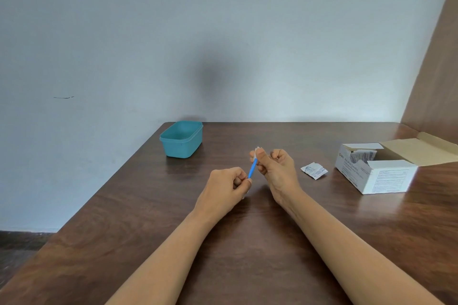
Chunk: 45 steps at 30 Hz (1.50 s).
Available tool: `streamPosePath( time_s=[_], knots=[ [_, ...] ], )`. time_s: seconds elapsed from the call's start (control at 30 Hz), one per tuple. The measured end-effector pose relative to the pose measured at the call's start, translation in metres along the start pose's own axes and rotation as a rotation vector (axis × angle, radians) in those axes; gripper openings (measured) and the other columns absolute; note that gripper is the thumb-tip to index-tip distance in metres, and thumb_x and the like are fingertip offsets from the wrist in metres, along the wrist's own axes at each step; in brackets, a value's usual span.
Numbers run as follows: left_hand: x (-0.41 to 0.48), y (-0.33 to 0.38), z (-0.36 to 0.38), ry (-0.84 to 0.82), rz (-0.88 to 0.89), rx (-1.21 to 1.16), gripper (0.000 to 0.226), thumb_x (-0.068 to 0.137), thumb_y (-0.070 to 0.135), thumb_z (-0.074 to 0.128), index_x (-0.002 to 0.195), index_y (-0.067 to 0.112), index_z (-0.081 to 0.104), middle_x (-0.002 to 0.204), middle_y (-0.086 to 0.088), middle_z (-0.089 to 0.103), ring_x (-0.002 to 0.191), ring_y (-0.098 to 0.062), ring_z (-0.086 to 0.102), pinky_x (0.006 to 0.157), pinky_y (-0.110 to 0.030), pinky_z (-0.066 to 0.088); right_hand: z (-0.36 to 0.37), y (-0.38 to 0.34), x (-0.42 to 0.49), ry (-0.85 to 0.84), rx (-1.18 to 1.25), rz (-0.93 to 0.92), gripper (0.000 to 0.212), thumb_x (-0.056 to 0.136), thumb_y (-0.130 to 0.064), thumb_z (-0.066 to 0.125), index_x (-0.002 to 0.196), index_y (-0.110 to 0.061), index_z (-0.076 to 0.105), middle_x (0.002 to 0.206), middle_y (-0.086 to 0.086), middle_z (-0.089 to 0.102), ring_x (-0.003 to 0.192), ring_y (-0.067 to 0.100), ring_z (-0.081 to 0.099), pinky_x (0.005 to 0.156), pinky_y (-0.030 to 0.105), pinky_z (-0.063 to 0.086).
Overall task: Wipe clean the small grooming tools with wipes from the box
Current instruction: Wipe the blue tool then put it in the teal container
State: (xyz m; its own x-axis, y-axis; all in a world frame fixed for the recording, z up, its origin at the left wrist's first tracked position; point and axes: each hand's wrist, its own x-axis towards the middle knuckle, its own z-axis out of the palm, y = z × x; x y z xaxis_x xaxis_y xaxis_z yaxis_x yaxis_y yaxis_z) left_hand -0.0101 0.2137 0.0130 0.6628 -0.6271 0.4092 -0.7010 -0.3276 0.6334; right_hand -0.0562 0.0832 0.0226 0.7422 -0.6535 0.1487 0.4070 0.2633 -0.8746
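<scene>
Pale wall (223, 32); dark wood desk (247, 242) with a teal tub (181, 150) at its far left corner. Mid-desk: left hand (224, 189), fingers curled, pinching the lower end of a slim blue grooming tool (252, 168); right hand (277, 168), fingers curled, pinching a white wipe (256, 150) round the tool's upper end. Further right: torn sachet (314, 170) lying flat, then open white wipes box (379, 178).

plain room at home: wooden table (247, 242) against bare painted wall (173, 32)
</scene>
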Motion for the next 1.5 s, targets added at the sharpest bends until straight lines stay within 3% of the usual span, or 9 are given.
streamPosePath(
  time_s=[0.17, 0.3, 0.47, 0.8, 1.03, 1.17, 1.3, 1.5],
  knots=[
    [-0.001, 0.001, -0.001, 0.009, 0.004, -0.009, 0.015, 0.089, 0.025, 0.062, 0.079, 0.016, 0.067, 0.064, 0.005, 0.068, 0.056, -0.004, 0.063, 0.066, -0.023, 0.055, -0.002, 0.001, 0.001, 0.033, 0.075, 0.055, 0.049, 0.079, -0.001, 0.072, 0.078, -0.021, 0.027, 0.07, 0.009, 0.071, 0.069, 0.02, 0.058, 0.059, 0.021, 0.044],
    [0.0, 0.002, -0.001, 0.0, 0.013, -0.017, 0.018, 0.089, 0.026, 0.062, 0.078, 0.014, 0.066, 0.064, 0.002, 0.069, 0.057, -0.007, 0.064, 0.068, -0.026, 0.055, -0.002, 0.003, 0.001, 0.035, 0.026, 0.048, 0.05, 0.077, -0.004, 0.075, 0.076, -0.02, 0.027, 0.072, 0.01, 0.068, 0.063, 0.018, 0.05, 0.058, 0.022, 0.043],
    [0.0, 0.001, -0.001, 0.005, 0.012, -0.01, 0.018, 0.089, 0.025, 0.062, 0.076, 0.013, 0.065, 0.062, 0.001, 0.068, 0.056, -0.007, 0.064, 0.066, -0.025, 0.054, 0.0, 0.004, -0.001, -0.073, -0.042, 0.022, 0.041, 0.086, -0.006, 0.066, 0.076, -0.018, 0.028, 0.075, 0.012, 0.07, 0.069, 0.015, 0.064, 0.062, 0.022, 0.045],
    [0.0, 0.002, -0.001, 0.0, -0.006, -0.015, 0.018, 0.089, 0.026, 0.062, 0.077, 0.013, 0.066, 0.065, 0.003, 0.07, 0.057, -0.004, 0.065, 0.068, -0.027, 0.056, 0.0, 0.002, -0.002, -0.051, -0.102, 0.082, 0.05, 0.074, -0.005, 0.077, 0.075, -0.02, 0.029, 0.074, 0.013, 0.07, 0.07, 0.02, 0.053, 0.065, 0.024, 0.048],
    [0.001, 0.003, -0.003, 0.021, -0.022, -0.062, 0.017, 0.088, 0.028, 0.065, 0.079, 0.013, 0.068, 0.064, 0.003, 0.07, 0.057, -0.001, 0.066, 0.069, -0.02, 0.055, -0.001, 0.002, 0.0, -0.148, -0.062, 0.153, 0.041, 0.081, -0.003, 0.071, 0.074, -0.018, 0.033, 0.085, 0.015, 0.071, 0.074, 0.017, 0.071, 0.063, 0.022, 0.053],
    [0.002, 0.004, -0.004, 0.013, -0.069, -0.195, 0.016, 0.086, 0.029, 0.068, 0.081, 0.014, 0.071, 0.065, 0.003, 0.072, 0.059, -0.002, 0.068, 0.067, -0.014, 0.053, -0.001, -0.002, 0.001, -0.148, -0.075, 0.099, 0.041, 0.082, 0.0, 0.069, 0.07, -0.017, 0.033, 0.08, 0.016, 0.071, 0.072, 0.019, 0.07, 0.068, 0.027, 0.053],
    [0.007, 0.001, -0.009, 0.175, -0.233, -0.491, 0.025, 0.092, 0.032, 0.06, 0.085, 0.011, 0.074, 0.072, -0.002, 0.074, 0.065, -0.008, 0.07, 0.062, -0.012, 0.05, -0.002, -0.006, 0.003, -0.167, -0.056, 0.067, 0.045, 0.081, 0.004, 0.067, 0.074, -0.019, 0.029, 0.074, 0.014, 0.07, 0.063, 0.018, 0.067, 0.058, 0.021, 0.046],
    [0.01, 0.004, -0.015, 0.188, -0.377, -0.743, 0.022, 0.094, 0.03, 0.056, 0.096, 0.017, 0.074, 0.09, 0.0, 0.076, 0.084, -0.005, 0.069, 0.074, -0.023, 0.049, 0.001, -0.004, 0.0, -0.277, -0.233, 0.058, 0.045, 0.079, 0.004, 0.07, 0.076, -0.018, 0.031, 0.067, 0.012, 0.069, 0.058, 0.018, 0.064, 0.054, 0.021, 0.043]
  ],
)
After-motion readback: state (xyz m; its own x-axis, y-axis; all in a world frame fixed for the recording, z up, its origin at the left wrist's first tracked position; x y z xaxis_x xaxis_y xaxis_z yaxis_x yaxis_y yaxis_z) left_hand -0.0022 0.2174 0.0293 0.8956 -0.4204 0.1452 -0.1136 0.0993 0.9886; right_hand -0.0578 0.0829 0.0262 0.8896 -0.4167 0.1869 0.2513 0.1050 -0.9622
